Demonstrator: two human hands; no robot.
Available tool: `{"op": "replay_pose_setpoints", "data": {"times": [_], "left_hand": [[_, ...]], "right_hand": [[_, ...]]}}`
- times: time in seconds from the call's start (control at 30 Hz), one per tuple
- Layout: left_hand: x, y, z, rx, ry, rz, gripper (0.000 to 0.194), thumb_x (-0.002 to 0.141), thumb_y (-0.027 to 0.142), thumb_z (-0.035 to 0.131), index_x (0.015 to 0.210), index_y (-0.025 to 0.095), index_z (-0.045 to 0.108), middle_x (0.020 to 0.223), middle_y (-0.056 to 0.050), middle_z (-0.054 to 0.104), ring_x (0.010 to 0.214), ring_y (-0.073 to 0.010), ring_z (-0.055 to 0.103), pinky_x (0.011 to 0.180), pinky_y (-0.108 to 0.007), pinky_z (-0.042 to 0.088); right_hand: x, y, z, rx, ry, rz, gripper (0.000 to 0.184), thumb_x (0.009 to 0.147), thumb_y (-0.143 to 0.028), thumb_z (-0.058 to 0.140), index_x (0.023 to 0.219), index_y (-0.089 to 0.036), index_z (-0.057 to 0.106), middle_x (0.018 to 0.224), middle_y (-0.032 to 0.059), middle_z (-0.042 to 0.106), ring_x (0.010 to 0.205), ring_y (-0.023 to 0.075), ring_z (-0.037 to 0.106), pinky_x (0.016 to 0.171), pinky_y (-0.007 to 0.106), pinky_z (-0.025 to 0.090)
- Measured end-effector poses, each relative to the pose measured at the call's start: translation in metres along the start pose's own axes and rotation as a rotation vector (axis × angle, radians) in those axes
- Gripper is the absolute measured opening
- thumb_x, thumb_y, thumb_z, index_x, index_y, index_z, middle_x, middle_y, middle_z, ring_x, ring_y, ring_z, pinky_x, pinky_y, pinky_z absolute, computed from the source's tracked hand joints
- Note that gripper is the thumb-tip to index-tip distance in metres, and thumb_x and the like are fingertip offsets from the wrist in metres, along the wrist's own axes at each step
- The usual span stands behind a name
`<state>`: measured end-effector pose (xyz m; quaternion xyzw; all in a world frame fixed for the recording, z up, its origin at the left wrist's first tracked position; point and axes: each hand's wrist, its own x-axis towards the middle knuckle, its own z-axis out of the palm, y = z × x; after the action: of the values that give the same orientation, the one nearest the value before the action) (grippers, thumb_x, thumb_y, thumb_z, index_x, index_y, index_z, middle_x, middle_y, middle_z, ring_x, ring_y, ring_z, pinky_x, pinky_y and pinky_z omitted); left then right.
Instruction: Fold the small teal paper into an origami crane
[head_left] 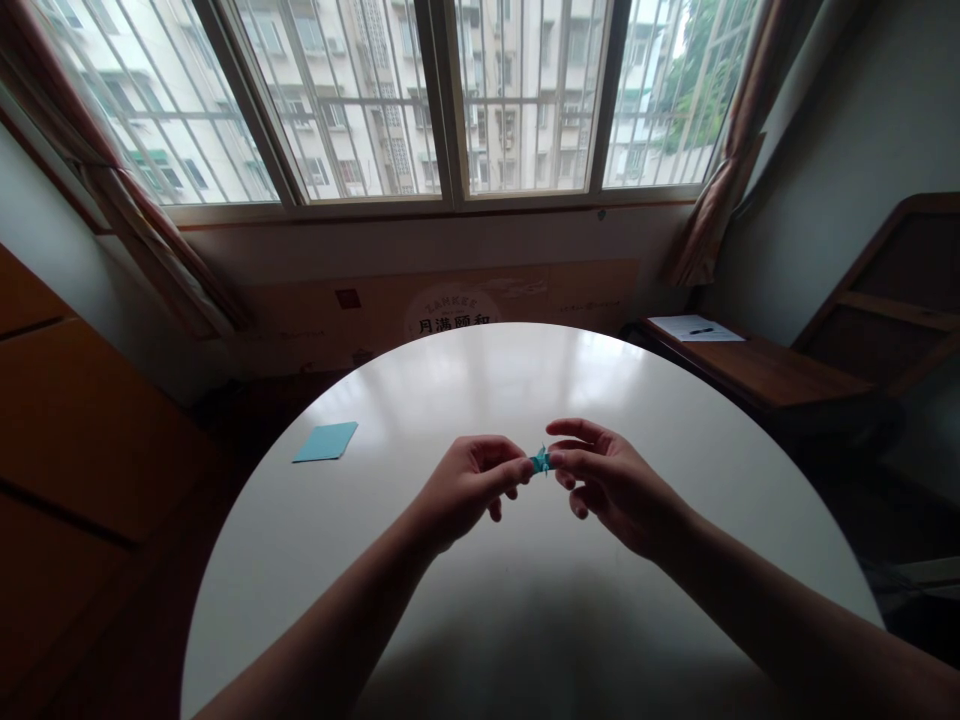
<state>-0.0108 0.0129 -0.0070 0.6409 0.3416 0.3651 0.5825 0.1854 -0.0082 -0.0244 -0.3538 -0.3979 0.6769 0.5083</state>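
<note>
Between my two hands is a small teal piece of folded paper with thin points sticking up and down. My left hand pinches its left end between thumb and forefinger. The thumb and a finger of my right hand close on its right end, while another finger of that hand is raised and apart. Both hands are above the middle of the white table. The folded paper's exact shape is partly hidden by the fingertips.
A light blue square stack of paper lies at the table's left. At the right, a wooden chair bears a white sheet with a pen on it. An orange-brown cabinet stands left, and a barred window is ahead.
</note>
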Motion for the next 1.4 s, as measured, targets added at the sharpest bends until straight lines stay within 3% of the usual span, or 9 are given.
{"op": "replay_pose_setpoints", "data": {"times": [0.2, 0.53, 0.67, 0.77, 0.87, 0.97, 1.1, 1.27, 1.4], "left_hand": [[-0.001, 0.001, -0.001, -0.076, -0.018, -0.03, 0.026, 0.078, 0.037, 0.076, 0.071, 0.013, 0.067, 0.064, -0.003, 0.058, 0.054, -0.0108, 0.051, 0.041, -0.016, 0.042], [0.0, 0.001, -0.003, -0.142, -0.054, -0.122, 0.03, 0.074, 0.04, 0.079, 0.07, 0.013, 0.066, 0.066, -0.004, 0.058, 0.058, -0.0122, 0.052, 0.041, -0.016, 0.04], [0.001, 0.0, -0.003, -0.155, -0.002, -0.17, 0.033, 0.073, 0.043, 0.081, 0.07, 0.013, 0.066, 0.069, -0.004, 0.058, 0.058, -0.0123, 0.052, 0.043, -0.018, 0.04], [0.003, -0.001, -0.001, -0.148, 0.146, -0.211, 0.037, 0.069, 0.047, 0.082, 0.072, 0.013, 0.067, 0.072, -0.005, 0.058, 0.06, -0.0123, 0.05, 0.046, -0.019, 0.04], [0.004, -0.004, 0.002, -0.118, 0.267, -0.227, 0.038, 0.067, 0.048, 0.081, 0.074, 0.013, 0.068, 0.077, -0.006, 0.06, 0.062, -0.0127, 0.049, 0.047, -0.02, 0.039], [0.004, -0.008, 0.005, -0.102, 0.282, -0.217, 0.037, 0.068, 0.048, 0.08, 0.076, 0.013, 0.07, 0.08, -0.007, 0.061, 0.064, -0.0133, 0.049, 0.048, -0.02, 0.039], [0.002, -0.013, 0.009, -0.095, 0.258, -0.213, 0.036, 0.069, 0.048, 0.078, 0.078, 0.013, 0.072, 0.084, -0.009, 0.064, 0.066, -0.0145, 0.05, 0.048, -0.021, 0.039], [0.003, -0.014, 0.01, -0.091, 0.237, -0.222, 0.044, 0.076, 0.056, 0.07, 0.084, 0.013, 0.074, 0.094, -0.013, 0.068, 0.068, -0.0155, 0.053, 0.05, -0.022, 0.041], [0.006, -0.018, 0.001, -0.039, 0.362, -0.196, 0.052, 0.078, 0.062, 0.064, 0.086, 0.011, 0.072, 0.094, -0.014, 0.067, 0.07, -0.0171, 0.055, 0.052, -0.024, 0.043]], "right_hand": [[-0.001, -0.004, 0.002, 0.012, 0.022, 0.034, 0.058, 0.068, -0.023, 0.089, 0.12, -0.019, 0.063, 0.08, -0.0005, 0.057, 0.061, 0.0091, 0.049, 0.04, 0.016, 0.042], [0.0, -0.011, -0.003, 0.057, -0.007, 0.205, 0.054, 0.069, -0.022, 0.088, 0.118, -0.022, 0.065, 0.08, -0.0011, 0.059, 0.06, 0.007, 0.048, 0.042, 0.014, 0.034], [0.003, -0.008, -0.004, -0.082, 0.052, 0.052, 0.051, 0.072, -0.032, 0.087, 0.118, -0.023, 0.066, 0.096, 0.0049, 0.063, 0.074, 0.0135, 0.055, 0.047, 0.018, 0.045], [0.006, -0.005, -0.005, -0.268, 0.133, -0.154, 0.043, 0.081, -0.048, 0.077, 0.113, -0.021, 0.068, 0.107, 0.0088, 0.062, 0.087, 0.0195, 0.057, 0.05, 0.023, 0.052], [0.007, 0.0, -0.007, -0.485, 0.12, -0.311, 0.041, 0.085, -0.053, 0.071, 0.109, -0.02, 0.069, 0.097, 0.0087, 0.063, 0.083, 0.02, 0.058, 0.049, 0.024, 0.052], [0.007, 0.006, -0.006, -0.671, 0.096, -0.394, 0.04, 0.083, -0.05, 0.075, 0.108, -0.019, 0.068, 0.092, 0.0075, 0.065, 0.079, 0.0193, 0.06, 0.049, 0.024, 0.052], [0.008, 0.012, -0.005, -0.764, 0.119, -0.453, 0.034, 0.084, -0.047, 0.074, 0.103, -0.019, 0.07, 0.093, 0.0082, 0.066, 0.078, 0.0198, 0.062, 0.049, 0.025, 0.053], [0.012, 0.012, -0.009, -0.72, 0.174, -0.417, 0.034, 0.081, -0.049, 0.076, 0.092, -0.017, 0.073, 0.086, 0.0095, 0.067, 0.076, 0.0213, 0.061, 0.041, 0.023, 0.047], [0.016, 0.009, -0.017, -0.685, 0.199, -0.365, 0.041, 0.082, -0.054, 0.072, 0.095, -0.015, 0.073, 0.084, 0.0097, 0.068, 0.07, 0.0197, 0.061, 0.041, 0.024, 0.047]]}}
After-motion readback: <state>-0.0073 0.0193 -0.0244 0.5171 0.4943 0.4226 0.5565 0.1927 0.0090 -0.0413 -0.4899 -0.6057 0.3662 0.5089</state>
